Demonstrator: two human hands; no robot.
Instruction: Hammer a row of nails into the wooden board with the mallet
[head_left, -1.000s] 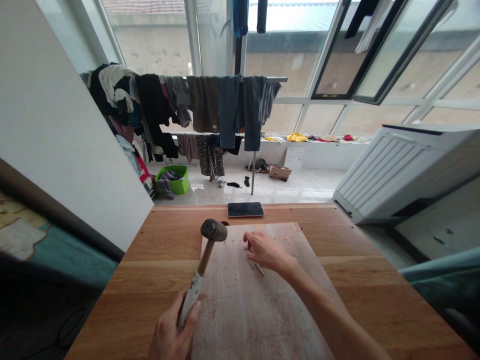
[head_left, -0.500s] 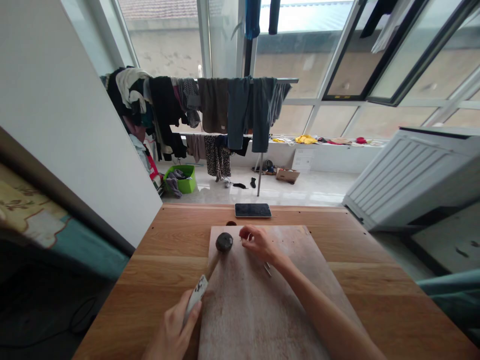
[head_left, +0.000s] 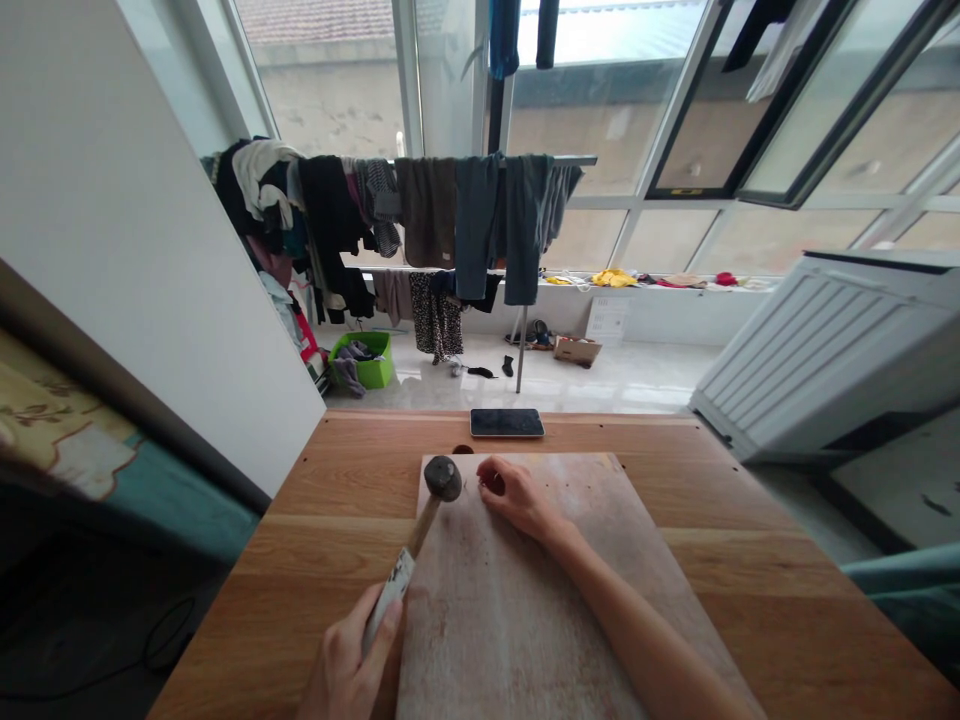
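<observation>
My left hand [head_left: 352,645] is wrapped round the wrapped grip of a mallet [head_left: 442,480] with a dark head and a wooden handle. The mallet's head is over the far left part of a worn wooden board [head_left: 517,630]. Just right of the head, my right hand [head_left: 514,495] is low over the far part of the board. Its thumb and fingers curl together in a pinch; whatever is between the fingertips is too small to make out.
The board lies on a wooden table [head_left: 315,540]. A phone [head_left: 507,423] lies behind it, near the far edge, with a dark round hole [head_left: 463,449] beside it. Beyond stand a clothes rack with laundry [head_left: 480,225], a green basket [head_left: 375,372] and a white cabinet [head_left: 817,340].
The mallet's head has tilted and shifted slightly left and up, away from my right hand. My right hand has barely moved; the thin metal pieces beside its wrist are now out of sight.
</observation>
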